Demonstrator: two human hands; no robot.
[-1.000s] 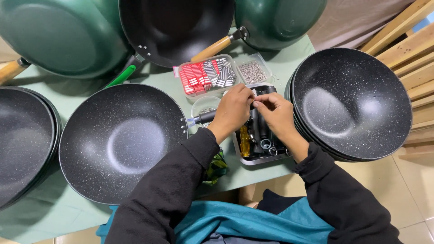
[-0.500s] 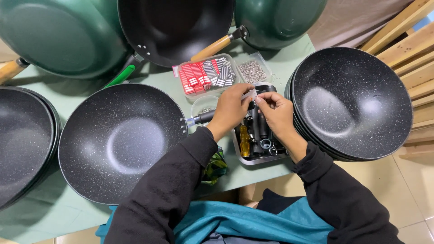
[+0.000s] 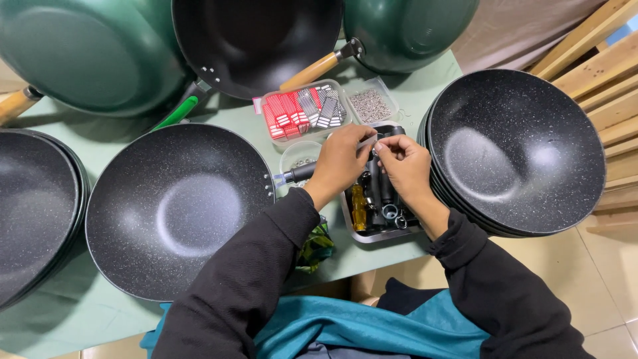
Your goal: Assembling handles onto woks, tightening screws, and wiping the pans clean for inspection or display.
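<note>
My left hand point(image 3: 341, 161) and my right hand point(image 3: 407, 164) meet above a metal tray point(image 3: 379, 233) of black handles and small metal parts. Both pinch a small pale strip with a tiny metal piece point(image 3: 369, 141) between the fingertips. Just left of my hands, the short black handle stub point(image 3: 298, 174) of a speckled black wok point(image 3: 176, 207) points toward the tray. A clear tray of red and grey tags point(image 3: 304, 110) lies just beyond my hands.
A stack of speckled black woks point(image 3: 515, 149) stands at the right, another stack point(image 3: 36, 206) at the left. Green woks point(image 3: 86, 50) and one with a wooden handle point(image 3: 309, 71) lean at the back. A bag of small screws point(image 3: 369, 104) and wooden slats point(image 3: 601, 66) are nearby.
My hands have stayed over the tray; the fingers shifted slightly while working the small piece. The woks have not moved.
</note>
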